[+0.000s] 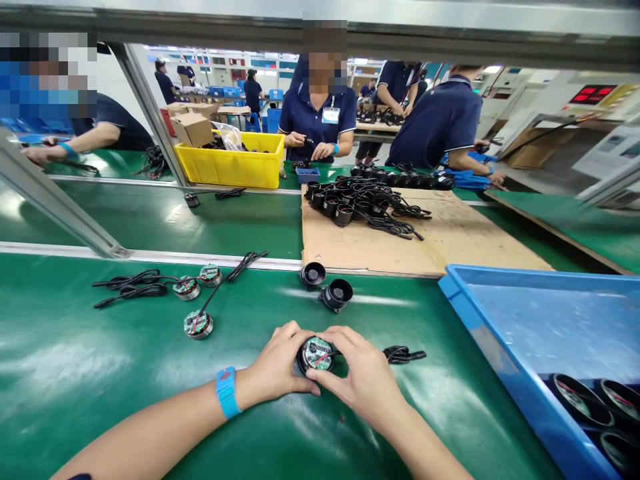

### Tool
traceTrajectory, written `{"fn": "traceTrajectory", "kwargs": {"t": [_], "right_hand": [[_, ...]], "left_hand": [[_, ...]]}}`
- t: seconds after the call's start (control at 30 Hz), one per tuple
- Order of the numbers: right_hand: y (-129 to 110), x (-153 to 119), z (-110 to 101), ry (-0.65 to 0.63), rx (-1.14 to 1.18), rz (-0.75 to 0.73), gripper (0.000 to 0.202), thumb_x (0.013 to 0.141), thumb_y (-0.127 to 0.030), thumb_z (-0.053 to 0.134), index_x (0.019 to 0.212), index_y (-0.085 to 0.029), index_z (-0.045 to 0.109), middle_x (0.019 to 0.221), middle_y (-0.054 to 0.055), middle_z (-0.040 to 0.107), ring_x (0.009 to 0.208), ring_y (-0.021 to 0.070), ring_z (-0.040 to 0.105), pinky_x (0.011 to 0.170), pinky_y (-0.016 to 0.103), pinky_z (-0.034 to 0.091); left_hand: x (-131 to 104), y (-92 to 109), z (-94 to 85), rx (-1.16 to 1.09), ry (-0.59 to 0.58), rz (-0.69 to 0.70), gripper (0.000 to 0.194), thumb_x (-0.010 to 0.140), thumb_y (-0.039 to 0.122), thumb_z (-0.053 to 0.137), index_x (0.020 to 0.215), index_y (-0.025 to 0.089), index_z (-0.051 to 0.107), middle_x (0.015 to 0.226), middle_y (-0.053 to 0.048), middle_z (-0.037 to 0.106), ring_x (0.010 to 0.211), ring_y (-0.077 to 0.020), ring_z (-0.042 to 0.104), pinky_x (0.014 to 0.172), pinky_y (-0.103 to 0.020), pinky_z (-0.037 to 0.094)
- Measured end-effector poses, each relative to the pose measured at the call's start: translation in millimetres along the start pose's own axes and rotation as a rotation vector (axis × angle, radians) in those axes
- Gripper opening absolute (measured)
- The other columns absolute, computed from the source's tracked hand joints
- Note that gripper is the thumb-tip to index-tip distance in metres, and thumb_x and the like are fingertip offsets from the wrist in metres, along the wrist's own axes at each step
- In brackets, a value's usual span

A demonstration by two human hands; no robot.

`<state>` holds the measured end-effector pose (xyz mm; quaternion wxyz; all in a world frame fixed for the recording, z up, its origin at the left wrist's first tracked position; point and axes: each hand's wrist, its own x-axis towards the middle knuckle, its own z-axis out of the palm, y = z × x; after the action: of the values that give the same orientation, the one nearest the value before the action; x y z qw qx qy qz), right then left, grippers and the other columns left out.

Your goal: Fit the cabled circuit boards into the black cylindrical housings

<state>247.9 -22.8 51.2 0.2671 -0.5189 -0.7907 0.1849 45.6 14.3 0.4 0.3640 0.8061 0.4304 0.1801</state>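
Observation:
A round green circuit board unit [318, 353] sits in the mouth of a black cup-shaped housing on the green work surface. My left hand [280, 363] is wrapped round the housing's left side. From the right, my right hand [357, 367] pinches the board unit's rim between thumb and fingers. A bundled black cable [404, 355] lies to the right of my right hand. Two black housings [337, 295] stand empty beyond my hands. Farther left are three round circuit board units [199, 324] with black cables.
A blue tray [493, 347] with several black housings is at the right. Cardboard [370, 250] beyond bears many cabled housings. A yellow bin [230, 163] stands behind a slanted metal post [155, 120]. Several people in dark shirts work across the bench.

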Motion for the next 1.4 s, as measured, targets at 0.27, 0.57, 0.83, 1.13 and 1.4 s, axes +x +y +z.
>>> {"fn": "traceTrajectory", "kwargs": {"t": [0.27,0.57,0.83,1.13,1.4], "right_hand": [[9.7,-4.8,7.3,0.016,0.065,0.006,0.03,0.097,-0.038,0.063,0.124,-0.025,0.062,0.129,0.008,0.067,0.119,0.0255,0.061,0.1,0.043,0.053],[59.6,-32.8,-10.6,-0.012,-0.28,-0.018,0.081,0.082,-0.067,0.072,0.148,-0.026,0.047,0.149,0.015,0.055,0.132,0.0348,0.054,0.11,0.061,0.04],[66.8,-94.3,-42.8,0.237,-0.22,0.105,0.028,0.108,-0.039,0.036,0.112,-0.021,0.058,0.087,0.006,0.072,0.074,0.0191,0.072,0.064,0.029,0.056],[38.9,-96.2,-45.1,0.276,-0.099,0.089,0.021,0.107,-0.037,0.04,0.114,-0.023,0.055,0.085,0.002,0.071,0.069,0.0165,0.071,0.059,0.026,0.054],[26.3,-86.8,-46.2,0.219,-0.139,0.048,0.023,0.108,-0.039,0.039,0.111,-0.022,0.055,0.085,0.001,0.071,0.069,0.0169,0.07,0.061,0.027,0.053]], "left_hand": [[-3.6,-9.5,-0.8,-0.159,0.024,0.145,0.101,0.063,0.043,0.096,0.148,0.027,0.043,0.147,-0.011,0.055,0.132,-0.0323,0.054,0.113,-0.047,0.043],[-3.0,-5.7,-8.0,-0.145,0.048,0.102,0.072,0.071,0.038,0.091,0.134,0.026,0.059,0.135,-0.007,0.068,0.131,-0.0322,0.06,0.116,-0.049,0.044],[9.6,29.4,-24.2,-0.052,0.202,0.33,0.07,0.082,0.044,0.081,0.142,0.026,0.049,0.141,-0.009,0.063,0.144,-0.0349,0.047,0.123,-0.056,0.035],[22.0,37.5,-22.7,-0.093,0.043,0.29,0.072,0.079,0.051,0.082,0.141,0.028,0.053,0.14,-0.009,0.064,0.138,-0.0355,0.053,0.119,-0.051,0.041],[19.0,19.1,-12.5,-0.024,-0.089,0.29,0.076,0.078,0.06,0.08,0.141,0.024,0.054,0.14,-0.013,0.064,0.135,-0.0381,0.055,0.113,-0.052,0.047]]}}
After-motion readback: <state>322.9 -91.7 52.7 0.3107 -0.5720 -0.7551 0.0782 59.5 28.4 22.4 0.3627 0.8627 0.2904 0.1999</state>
